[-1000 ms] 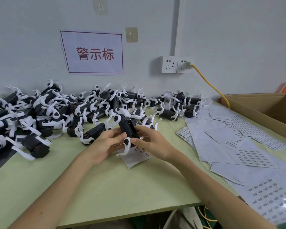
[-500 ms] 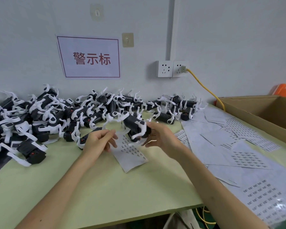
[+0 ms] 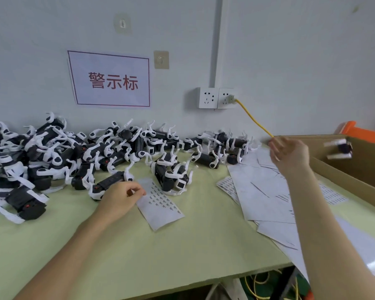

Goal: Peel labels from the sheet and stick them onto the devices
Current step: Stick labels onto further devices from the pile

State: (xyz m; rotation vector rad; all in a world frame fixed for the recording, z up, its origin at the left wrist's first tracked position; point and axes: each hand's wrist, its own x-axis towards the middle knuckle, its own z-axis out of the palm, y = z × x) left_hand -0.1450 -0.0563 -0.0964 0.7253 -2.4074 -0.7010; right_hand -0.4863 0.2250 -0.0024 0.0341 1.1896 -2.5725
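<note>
Label sheet (image 3: 160, 204) lies flat on the green bench (image 3: 204, 245), just in front of two black-and-white devices (image 3: 171, 176). The left hand (image 3: 121, 198) pinches its upper left edge, grip curled together on the paper. The right hand (image 3: 290, 154) is raised by the near wall of the cardboard box (image 3: 364, 167), grip apart and holding nothing. A blurred device (image 3: 339, 148) shows inside the box, apart from the fingers. A heap of devices (image 3: 52, 152) lines the wall, and loose sheets (image 3: 264, 198) lie to the right.
</note>
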